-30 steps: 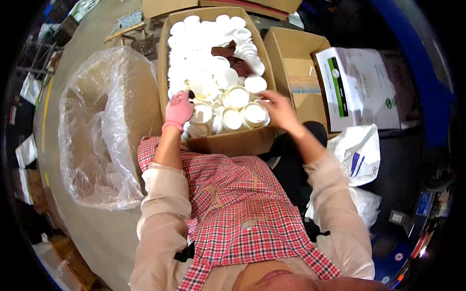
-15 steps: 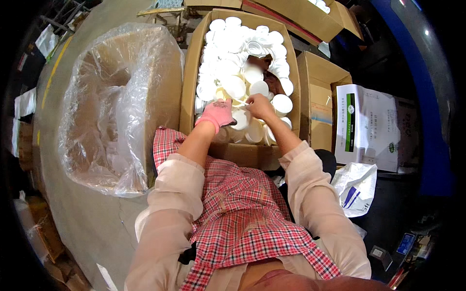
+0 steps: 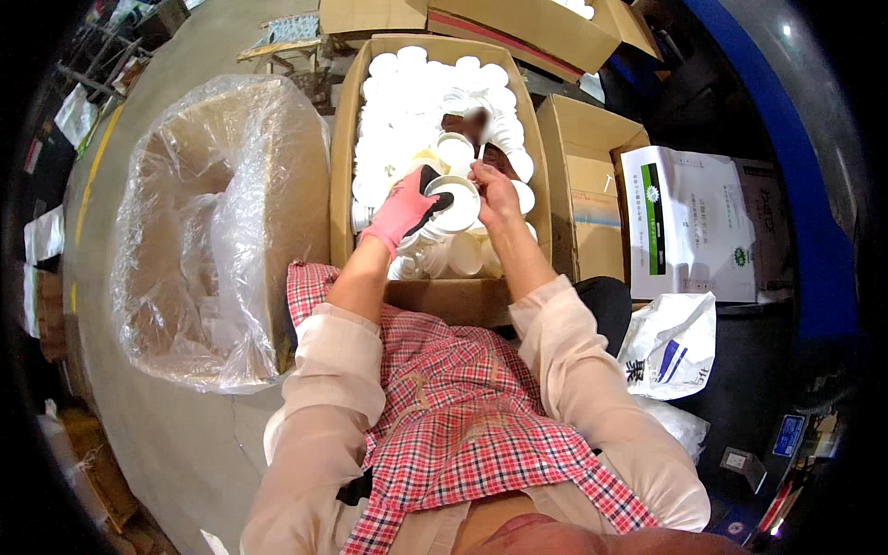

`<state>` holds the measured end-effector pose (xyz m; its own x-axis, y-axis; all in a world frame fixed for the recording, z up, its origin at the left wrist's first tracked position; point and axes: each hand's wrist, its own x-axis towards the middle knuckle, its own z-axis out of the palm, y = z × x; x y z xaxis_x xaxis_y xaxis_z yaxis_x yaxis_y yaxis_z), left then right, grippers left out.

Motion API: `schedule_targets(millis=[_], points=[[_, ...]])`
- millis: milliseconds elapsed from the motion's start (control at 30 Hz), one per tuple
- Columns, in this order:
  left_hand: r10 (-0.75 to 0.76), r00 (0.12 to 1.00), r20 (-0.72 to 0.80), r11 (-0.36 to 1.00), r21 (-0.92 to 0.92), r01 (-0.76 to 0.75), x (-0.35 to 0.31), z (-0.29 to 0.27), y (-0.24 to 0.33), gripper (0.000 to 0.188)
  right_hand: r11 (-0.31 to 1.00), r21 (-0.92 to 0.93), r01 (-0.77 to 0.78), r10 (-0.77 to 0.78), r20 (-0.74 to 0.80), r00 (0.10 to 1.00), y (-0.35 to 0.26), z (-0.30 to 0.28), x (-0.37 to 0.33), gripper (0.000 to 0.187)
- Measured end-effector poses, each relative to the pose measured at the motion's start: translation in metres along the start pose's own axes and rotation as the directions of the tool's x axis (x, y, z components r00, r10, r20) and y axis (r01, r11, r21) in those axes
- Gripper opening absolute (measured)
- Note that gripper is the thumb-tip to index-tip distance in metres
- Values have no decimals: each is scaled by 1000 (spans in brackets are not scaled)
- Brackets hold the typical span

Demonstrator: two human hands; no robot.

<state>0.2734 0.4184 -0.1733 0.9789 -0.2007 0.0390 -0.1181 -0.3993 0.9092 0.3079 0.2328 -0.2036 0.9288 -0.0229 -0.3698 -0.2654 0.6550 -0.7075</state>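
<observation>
My left hand, in a pink glove with black fingertips, grips a round white lid at its left edge, thumb over its hollow face. The lid is held above the near part of a cardboard box full of white lids. Just right of the lid, my bare right hand is closed, pinching a thin white stick that points away from me. The stick's far end meets a blurred dark patch, so its tip cannot be made out. Dark brown material lies among the lids.
To the left stands a carton lined with clear plastic. An open carton and a white printed carton are on the right. A white plastic bag lies nearer me. More cardboard boxes stand at the far side.
My hands have moved from close together, low over the lids, to holding one lid up, hollow face showing. The white stick now points away from me. The whole view has shifted slightly.
</observation>
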Motion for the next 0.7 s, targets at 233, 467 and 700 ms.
schedule_targets(millis=[233,467,700], points=[[-166,966,197,883,465,57,-26,-42,11,46,859,-408,308,-313,55,948,-58,-50,24,6],[-294,922,253,725,687,43,-17,-26,7,58,-376,-818,434,-48,486,873,34,-46,30,13],[-304,927,219,655,755,37,-17,-27,4,63,-563,-600,569,-54,714,699,45,-34,37,3]])
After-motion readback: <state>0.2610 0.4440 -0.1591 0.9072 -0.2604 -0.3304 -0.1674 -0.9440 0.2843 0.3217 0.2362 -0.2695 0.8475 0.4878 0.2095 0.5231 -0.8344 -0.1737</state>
